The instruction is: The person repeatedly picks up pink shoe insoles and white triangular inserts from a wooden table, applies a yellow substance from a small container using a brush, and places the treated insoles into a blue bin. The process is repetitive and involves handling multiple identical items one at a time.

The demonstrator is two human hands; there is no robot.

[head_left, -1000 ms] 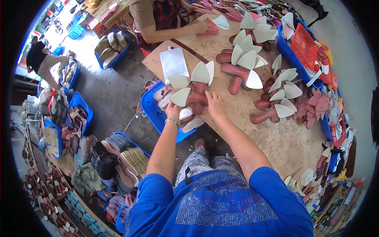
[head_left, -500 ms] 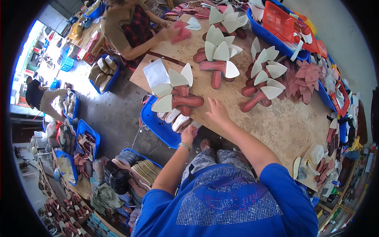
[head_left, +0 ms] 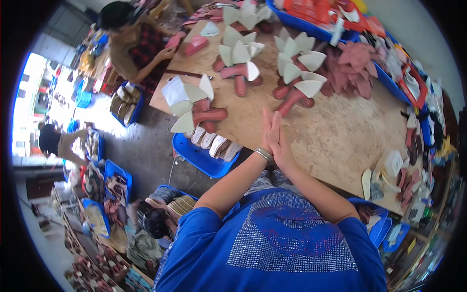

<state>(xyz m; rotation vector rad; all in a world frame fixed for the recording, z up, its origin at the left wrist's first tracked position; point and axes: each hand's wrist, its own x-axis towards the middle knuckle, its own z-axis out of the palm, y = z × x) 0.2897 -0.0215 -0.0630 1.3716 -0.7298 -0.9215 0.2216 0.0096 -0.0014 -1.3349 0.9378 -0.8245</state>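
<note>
Head cam, fisheye, left unit of the worn pair. Sits above the wearer's chest, looking down and forward, upright. Blue shirt [head_left: 287, 248] closest, filling bottom centre. Left hand [head_left: 268, 130] and right hand [head_left: 283, 150] at mid-range. Table [head_left: 335, 136] beyond, centre to right; floor [head_left: 152, 143] and co-worker [head_left: 121, 54] farther out, left. Straight lines bow outward.

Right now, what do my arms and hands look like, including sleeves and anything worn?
Short, bright blue sleeves, with bare forearms below. The left hand has a shiny bangle at its wrist; the right hand shows none. Neither hand wears a glove.
</note>
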